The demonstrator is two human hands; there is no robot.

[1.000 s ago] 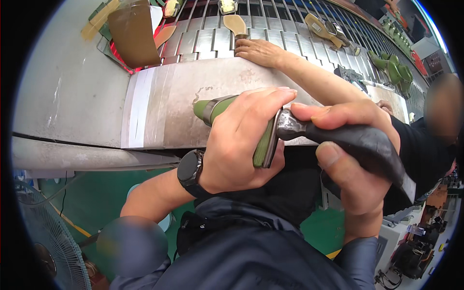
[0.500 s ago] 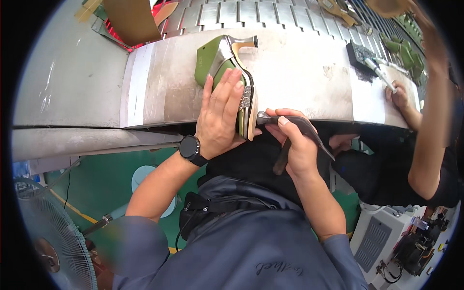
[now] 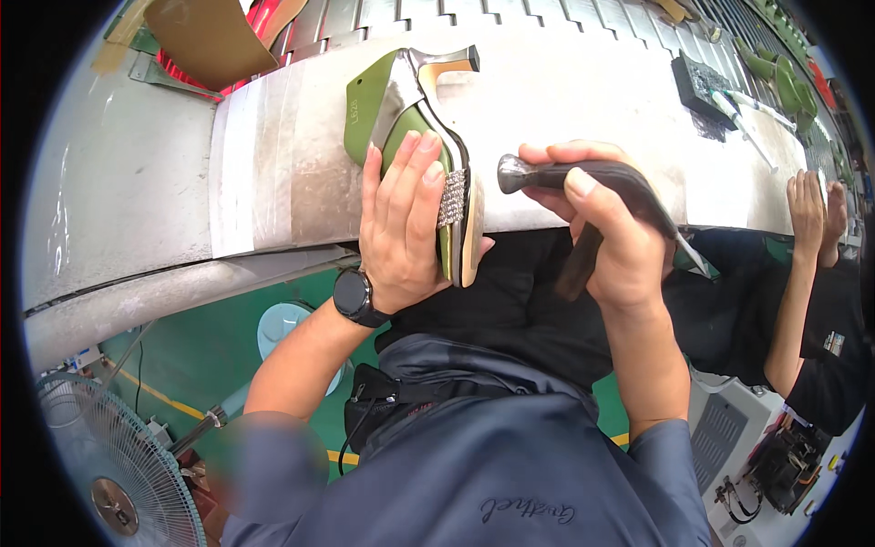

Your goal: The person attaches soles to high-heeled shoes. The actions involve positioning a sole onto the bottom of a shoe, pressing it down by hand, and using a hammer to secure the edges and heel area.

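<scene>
A high-heeled shoe (image 3: 453, 199) with a rhinestone strap lies on its side at the bench edge, sole to the right and heel pointing away. A green shoe last (image 3: 372, 108) fills it. My left hand (image 3: 399, 223) is closed round its front part, fingers flat along the upper and thumb tip showing past the sole. Right of the sole, and apart from it, my right hand (image 3: 620, 239) grips a cobbler's hammer (image 3: 558, 174) round its dark curved head. The round metal face points left at the shoe; the handle hangs below my fingers.
A slatted metal conveyor (image 3: 538, 14) runs behind the pale bench (image 3: 565, 100). At the right are a black block (image 3: 706, 91), white-handled tools (image 3: 749, 128) and green shoes (image 3: 779, 82). A co-worker's hands (image 3: 807, 208) are beyond. A fan (image 3: 118, 474) stands at lower left.
The hammer has moved right and away from the sole's edge, where its face was close by. My left hand still holds the shoe. The co-worker's hand has left the white-handled tool.
</scene>
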